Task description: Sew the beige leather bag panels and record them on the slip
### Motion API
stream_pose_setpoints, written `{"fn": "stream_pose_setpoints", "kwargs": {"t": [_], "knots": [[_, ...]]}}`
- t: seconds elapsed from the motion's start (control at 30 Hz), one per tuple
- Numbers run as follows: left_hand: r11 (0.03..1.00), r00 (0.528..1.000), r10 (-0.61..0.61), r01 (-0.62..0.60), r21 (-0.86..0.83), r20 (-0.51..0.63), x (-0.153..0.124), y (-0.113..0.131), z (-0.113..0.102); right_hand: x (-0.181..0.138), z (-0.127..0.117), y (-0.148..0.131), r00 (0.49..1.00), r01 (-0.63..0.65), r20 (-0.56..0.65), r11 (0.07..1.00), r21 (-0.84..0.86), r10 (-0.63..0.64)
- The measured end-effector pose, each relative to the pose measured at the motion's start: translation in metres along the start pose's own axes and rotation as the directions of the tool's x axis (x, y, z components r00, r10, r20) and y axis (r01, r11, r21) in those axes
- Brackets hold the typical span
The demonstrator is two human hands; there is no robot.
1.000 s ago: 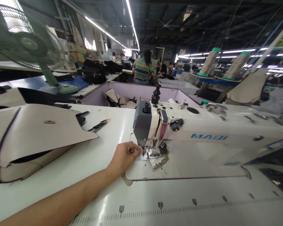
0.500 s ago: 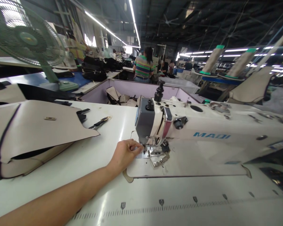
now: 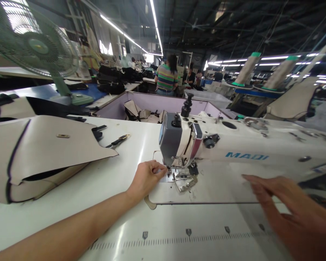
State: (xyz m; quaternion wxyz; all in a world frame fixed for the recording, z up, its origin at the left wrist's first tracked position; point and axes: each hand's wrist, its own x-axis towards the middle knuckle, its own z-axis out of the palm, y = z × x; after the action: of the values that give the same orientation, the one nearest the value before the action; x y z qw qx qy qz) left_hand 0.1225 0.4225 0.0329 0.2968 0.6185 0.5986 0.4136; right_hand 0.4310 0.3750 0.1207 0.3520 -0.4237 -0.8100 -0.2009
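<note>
The left hand (image 3: 148, 177) reaches in from the near left corner of the worktop (image 3: 119, 224), forearm laid across it. Its fingertips are drawn tightly together right at the needle and presser foot (image 3: 182, 177) of the sewing machine (image 3: 247, 154). Whether a thread sits in that pinch is too fine to tell. The machine stands on the right half of the worktop, its grey-faced head pointing left and its white arm running off to the right edge.

The right hand (image 3: 288, 208) comes in from the near right corner (blurred). It is flat and spread, palm down and holding nothing, with its fingers pointing left toward the machine's base plate and well apart from the needle. Along the near edge runs a printed ruler scale (image 3: 187, 237), between the two hands.

At the left edge lies a stack of beige panels (image 3: 51, 152) with dark trim. Just behind it, toward the far edge, is a black strap with a metal buckle (image 3: 118, 140).

Beyond the far edge sits a lilac bin (image 3: 152, 103) holding more beige pieces. A green fan (image 3: 35, 47) stands on the next table to the left. Two thread cones (image 3: 247, 69) rise behind the machine, and a person in a striped shirt (image 3: 165, 78) stands farther back, facing away.
</note>
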Motion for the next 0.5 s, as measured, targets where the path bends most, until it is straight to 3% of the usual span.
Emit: {"fn": "stream_pose_setpoints", "kwargs": {"t": [0.1, 0.2, 0.37, 0.5], "knots": [[1.000, 1.000, -0.001, 0.001, 0.001, 0.001, 0.000, 0.001, 0.001, 0.002, 0.030, -0.021, 0.990, 0.052, 0.120, 0.983, 0.178, -0.074], [1.000, 1.000, 0.004, -0.004, -0.003, 0.005, 0.001, 0.002, 0.002, 0.005, 0.055, -0.035, 0.974, -0.009, 0.216, 0.953, 0.304, -0.060], [1.000, 1.000, 0.014, -0.014, -0.003, 0.011, 0.002, 0.004, 0.003, 0.017, 0.091, -0.048, 0.872, -0.330, 0.475, 0.860, 0.389, 0.120], [0.999, 0.999, 0.034, -0.034, 0.005, 0.018, 0.001, 0.005, 0.003, 0.026, 0.123, -0.059, 0.784, -0.533, 0.549, 0.765, 0.361, 0.288]]}}
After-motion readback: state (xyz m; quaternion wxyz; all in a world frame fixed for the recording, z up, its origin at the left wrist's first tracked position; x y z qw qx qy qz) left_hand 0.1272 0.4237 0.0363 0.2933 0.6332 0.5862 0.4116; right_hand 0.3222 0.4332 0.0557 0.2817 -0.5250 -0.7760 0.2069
